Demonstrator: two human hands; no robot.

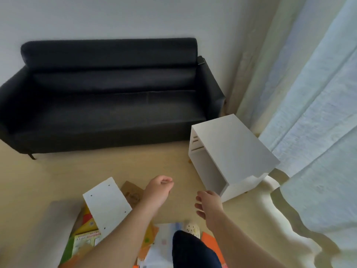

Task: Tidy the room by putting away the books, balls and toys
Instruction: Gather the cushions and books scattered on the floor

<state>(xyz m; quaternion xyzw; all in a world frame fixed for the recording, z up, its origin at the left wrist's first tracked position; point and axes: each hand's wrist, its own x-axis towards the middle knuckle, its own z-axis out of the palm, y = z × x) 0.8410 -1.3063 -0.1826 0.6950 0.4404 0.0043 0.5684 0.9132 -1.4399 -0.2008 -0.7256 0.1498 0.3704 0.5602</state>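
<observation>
Black upholstery covered the sofa (108, 105) against the far wall, and to its right a white cabinet (231, 144) stood on the pale floor (96, 167) with its open side turned toward the sofa, close to the light curtains (313, 93). Both of the person's bare arms reached forward over the floor. The left hand (159, 187) hung with its fingers curled in under the palm and held nothing. The right hand (207, 205) sat just in front of the cabinet's near corner, fingers loose and slightly bent, also empty. The books (87, 240) lay scattered on the floor at the person's feet, yellow, green and orange covers overlapping, partly under the left forearm. A white board (107, 204) with small drilled holes rested tilted on top of them, and a brown cardboard piece (133, 192) lay just beyond it. A leg in dark trousers (191, 250) and a white shoe (191, 228) showed among the books. No balls or toys could be made out.
</observation>
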